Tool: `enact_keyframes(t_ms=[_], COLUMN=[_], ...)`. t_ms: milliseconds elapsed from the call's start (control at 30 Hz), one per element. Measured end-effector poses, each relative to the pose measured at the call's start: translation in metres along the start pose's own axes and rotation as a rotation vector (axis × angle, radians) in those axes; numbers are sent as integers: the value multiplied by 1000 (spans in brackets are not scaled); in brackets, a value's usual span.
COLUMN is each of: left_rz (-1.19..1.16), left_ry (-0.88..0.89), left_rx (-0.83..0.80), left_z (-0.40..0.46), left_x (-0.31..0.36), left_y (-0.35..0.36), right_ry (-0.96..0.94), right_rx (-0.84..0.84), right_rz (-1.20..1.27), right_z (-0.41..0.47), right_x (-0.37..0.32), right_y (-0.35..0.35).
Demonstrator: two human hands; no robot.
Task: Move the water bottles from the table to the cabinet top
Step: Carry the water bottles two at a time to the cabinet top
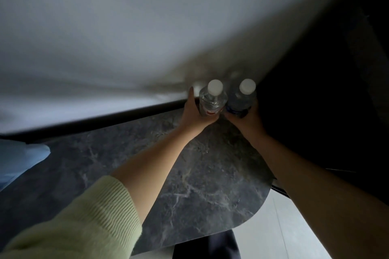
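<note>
I can't read the red-marked label on the clear plastic bottle [211, 101]; my left hand [194, 112] covers its base. The dark mass [328, 90] at right stays featureless, and the pale blue object [19, 160] is cropped.

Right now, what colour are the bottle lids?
Both caps are white, seen in the head view.

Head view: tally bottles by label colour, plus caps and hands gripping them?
Bottle with red label: 1, in the left hand
Bottle with blue label: 1, in the right hand
White caps: 2
Hands with a grip on a bottle: 2
Total bottles: 2
</note>
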State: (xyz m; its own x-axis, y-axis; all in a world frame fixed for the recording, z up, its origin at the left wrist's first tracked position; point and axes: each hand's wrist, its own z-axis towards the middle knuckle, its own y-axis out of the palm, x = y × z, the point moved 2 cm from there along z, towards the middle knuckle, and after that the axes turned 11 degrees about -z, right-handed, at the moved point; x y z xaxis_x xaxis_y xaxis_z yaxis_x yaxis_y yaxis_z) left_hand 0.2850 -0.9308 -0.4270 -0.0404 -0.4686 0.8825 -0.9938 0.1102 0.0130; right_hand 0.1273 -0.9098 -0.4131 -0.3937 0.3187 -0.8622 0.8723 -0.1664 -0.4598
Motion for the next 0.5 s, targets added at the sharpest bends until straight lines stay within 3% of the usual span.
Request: enact_keyframes(t_ms=[100, 200, 500], left_rz=[26, 219, 811], left_ry=[-70, -48, 64], left_rx=[-14, -31, -120], left_z=[-17, -46, -144], left_x=[14, 37, 158], left_y=[-13, -29, -54], right_ry=[130, 182, 108], right_rx=[-68, -94, -360], right_rz=[-74, -236, -749], right_z=[-16, -34, -86], right_x=[2, -8, -139], right_y=[-12, -34, -102])
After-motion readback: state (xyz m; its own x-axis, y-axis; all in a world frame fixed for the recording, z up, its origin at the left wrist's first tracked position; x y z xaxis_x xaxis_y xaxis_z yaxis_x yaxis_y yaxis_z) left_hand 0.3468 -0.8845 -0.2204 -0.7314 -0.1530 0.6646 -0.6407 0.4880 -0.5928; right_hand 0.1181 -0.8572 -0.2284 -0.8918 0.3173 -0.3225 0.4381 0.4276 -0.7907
